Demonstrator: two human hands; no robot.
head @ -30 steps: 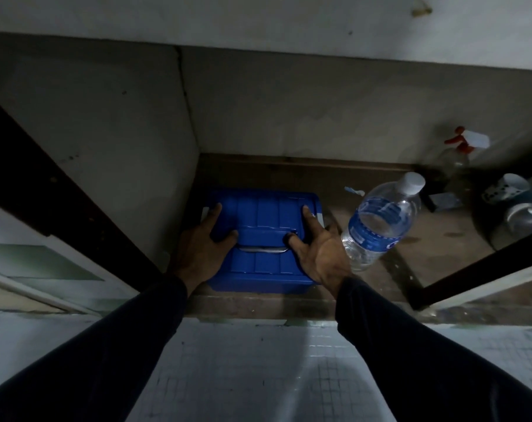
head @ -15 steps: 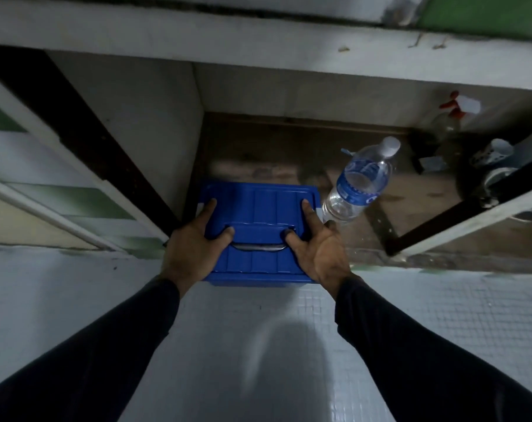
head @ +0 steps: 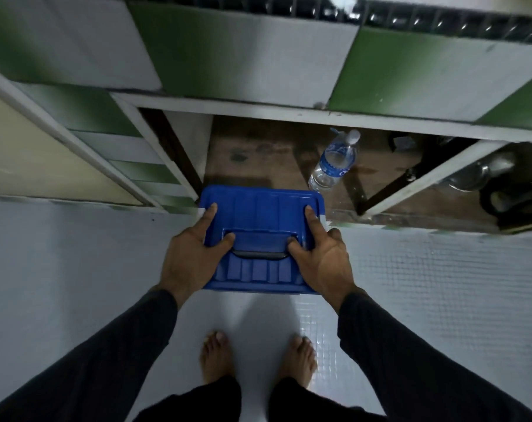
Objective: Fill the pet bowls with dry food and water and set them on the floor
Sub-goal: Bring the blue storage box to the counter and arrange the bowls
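A blue plastic storage box (head: 260, 226) with a ribbed lid sits between the two hands, held above the white tiled floor (head: 441, 284) just in front of the open lower cabinet (head: 258, 156). The lid has raised panels across its top and a dark recessed carrying handle (head: 260, 243) set in the middle. The left hand (head: 189, 257) grips the left side, fingers curled round the edge, forefinger stretched along the lid and thumb tip resting at the left end of the handle. The right hand (head: 325, 260) mirrors it on the right side, forefinger laid along the lid, thumb at the handle's right end, other fingers wrapped over the box's side. Beyond the right fingertips, a clear water bottle (head: 335, 161) with a blue label and white cap stands on the brown cabinet floor. Bare feet (head: 216, 357) show below the box.

Half a second ago the box lay at the cabinet's threshold, its far part inside; now it is out over the tiles and nearer the body, the grip unchanged. The bottle has stayed in the cabinet and is now well apart from the box.
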